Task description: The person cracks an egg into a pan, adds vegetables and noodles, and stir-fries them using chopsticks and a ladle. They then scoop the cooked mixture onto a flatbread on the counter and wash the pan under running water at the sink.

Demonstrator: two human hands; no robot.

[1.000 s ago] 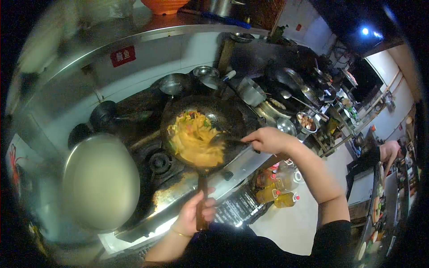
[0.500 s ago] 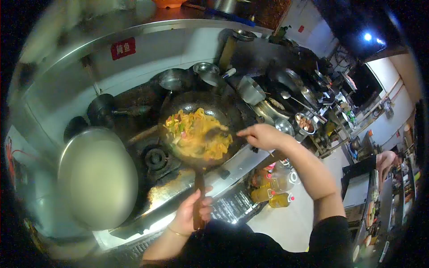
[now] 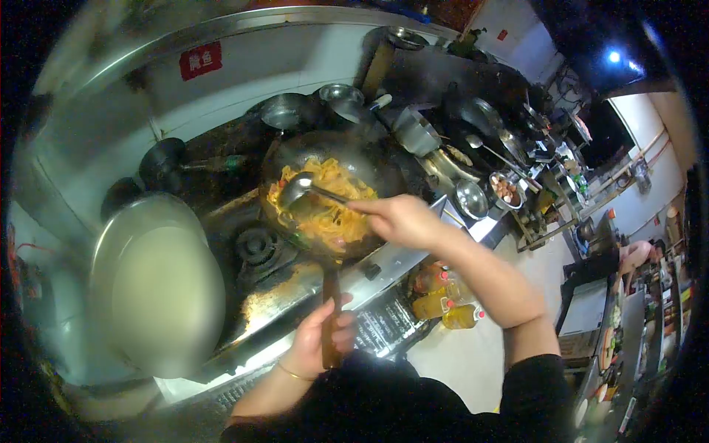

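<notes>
As the left hand (image 3: 322,338) keeps its grip clenched around the brown handle (image 3: 331,314) of a dark wok (image 3: 373,164) over the stove (image 3: 284,295), the right hand (image 3: 396,219) grasps a ladle (image 3: 298,190) — its bowl at the strips of yellow food (image 3: 336,210) inside. A large vessel (image 3: 159,295) of pale contents sits left of a burner (image 3: 256,245) — capped bottles (image 3: 461,317) stand near the stove's front.

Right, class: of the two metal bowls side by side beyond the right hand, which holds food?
The farther bowl, to the right: brownish chunks lie in it, while the nearer bowl shows none.
</notes>
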